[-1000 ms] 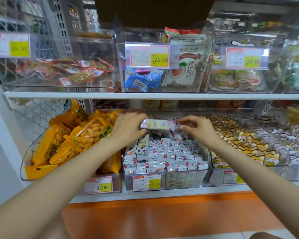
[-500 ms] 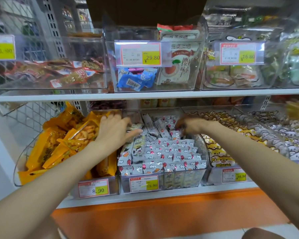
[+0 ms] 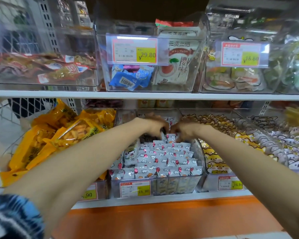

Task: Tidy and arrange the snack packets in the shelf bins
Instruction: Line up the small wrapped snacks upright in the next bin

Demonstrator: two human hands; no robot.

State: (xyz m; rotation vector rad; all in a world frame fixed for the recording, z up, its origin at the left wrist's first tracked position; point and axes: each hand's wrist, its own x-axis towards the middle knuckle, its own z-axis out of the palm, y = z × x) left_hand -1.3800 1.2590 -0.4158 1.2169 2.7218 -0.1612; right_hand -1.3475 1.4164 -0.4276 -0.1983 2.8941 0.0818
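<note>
The clear middle bin [image 3: 201, 176] on the lower shelf holds several rows of small white snack packets [image 3: 164, 160] with red and cloud prints, standing upright. Both my hands are deep at the back of this bin, close together. My left hand [image 3: 154, 125] curls its fingers down over the rear packets [image 3: 170, 138]. My right hand [image 3: 186, 131] curls in from the other side and pinches the same cluster. The fingertips are partly hidden among the packets.
Orange snack bags [image 3: 62, 135] fill the bin to the left. To the right sits a bin of yellow cat-print packets [image 3: 214, 157]. The upper shelf edge [image 3: 145, 95] runs just above my hands and carries more clear bins with price tags [image 3: 134, 50].
My left hand moved right and deeper into the middle bin, and my right hand shifted left, so both now meet at the rear packets. The camera dipped closer.
</note>
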